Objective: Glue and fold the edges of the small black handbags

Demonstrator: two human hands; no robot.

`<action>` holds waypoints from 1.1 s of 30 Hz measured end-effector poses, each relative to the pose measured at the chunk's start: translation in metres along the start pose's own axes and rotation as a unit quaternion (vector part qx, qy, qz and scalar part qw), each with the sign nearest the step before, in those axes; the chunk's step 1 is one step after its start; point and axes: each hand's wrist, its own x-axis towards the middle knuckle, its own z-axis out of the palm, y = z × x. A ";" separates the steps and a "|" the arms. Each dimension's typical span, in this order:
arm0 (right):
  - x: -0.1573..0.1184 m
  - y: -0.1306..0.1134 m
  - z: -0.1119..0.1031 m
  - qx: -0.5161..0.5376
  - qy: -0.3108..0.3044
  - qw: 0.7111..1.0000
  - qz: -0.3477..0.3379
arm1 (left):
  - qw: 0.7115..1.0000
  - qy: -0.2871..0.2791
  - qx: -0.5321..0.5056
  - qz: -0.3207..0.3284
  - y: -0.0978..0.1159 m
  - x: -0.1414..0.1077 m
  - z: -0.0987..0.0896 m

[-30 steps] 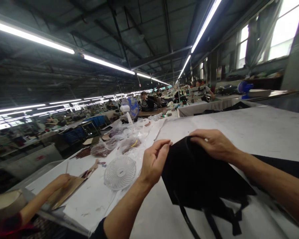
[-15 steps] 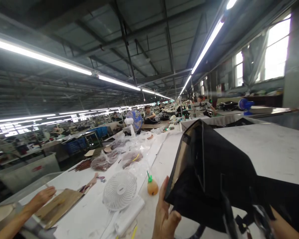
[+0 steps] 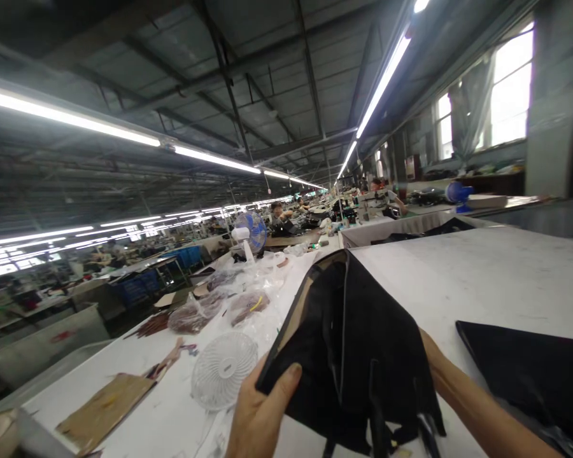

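A black bag (image 3: 377, 331) with dark straps hangs tilted above the white table, its opening showing a tan lining. My left hand (image 3: 265, 401) grips the bag's lower left edge, thumb on the near face. Behind the bag's right side is my right hand; only the wrist and forearm (image 3: 463, 381) show, and its fingers are hidden. Another black piece (image 3: 539, 375) lies on the table at the right. Just left of my left hand stands a small white fan (image 3: 225, 369).
Clear plastic bags with brown pieces (image 3: 198, 312) lie beyond the small fan. A brown board (image 3: 107, 407) is at the lower left. A blue and white fan (image 3: 251, 232) stands farther back. Co-workers (image 3: 279, 213) sit in the distance.
The bag and both my hands have moved left, and the bag now covers the orange bottle's spot. The black piece at the right shows apart from it. Another person's hand at the left has gone.
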 end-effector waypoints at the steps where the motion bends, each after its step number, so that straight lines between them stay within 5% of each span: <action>1: 0.001 0.003 -0.002 -0.001 -0.002 1.000 0.022 | 1.000 -0.029 0.006 -0.001 0.004 0.005 -0.008; 3: 0.006 0.007 -0.010 -0.001 0.019 0.998 0.054 | 0.994 -0.104 0.016 -0.012 0.005 0.014 -0.019; 6: 0.018 0.003 -0.022 0.012 0.137 0.990 0.040 | 0.975 -0.214 0.030 -0.050 -0.015 0.029 -0.018; 10: 0.022 -0.028 -0.023 0.012 0.257 0.965 -0.058 | 0.973 -0.214 0.065 -0.061 -0.065 0.043 0.005; 12: 0.011 -0.053 -0.011 -0.018 0.216 0.970 -0.114 | 0.978 -0.187 0.055 -0.073 -0.082 0.045 0.014; 15: -0.017 -0.086 0.019 -0.166 0.006 0.972 -0.164 | 0.980 -0.181 0.061 -0.060 -0.088 0.044 0.020; 18: -0.039 -0.100 0.048 -0.334 -0.196 0.900 -0.202 | 0.976 -0.205 0.059 -0.049 -0.078 0.043 0.020; 20: -0.047 -0.099 0.061 -0.399 -0.259 0.834 -0.279 | 0.973 -0.219 0.069 -0.034 -0.070 0.045 0.019; 23: -0.051 -0.093 0.068 -0.444 -0.280 0.781 -0.339 | 0.971 -0.212 0.109 -0.001 -0.065 0.049 0.016; 33: -0.054 -0.078 0.068 -0.538 -0.291 0.726 -0.316 | 0.962 -0.128 0.232 0.071 -0.079 0.042 0.023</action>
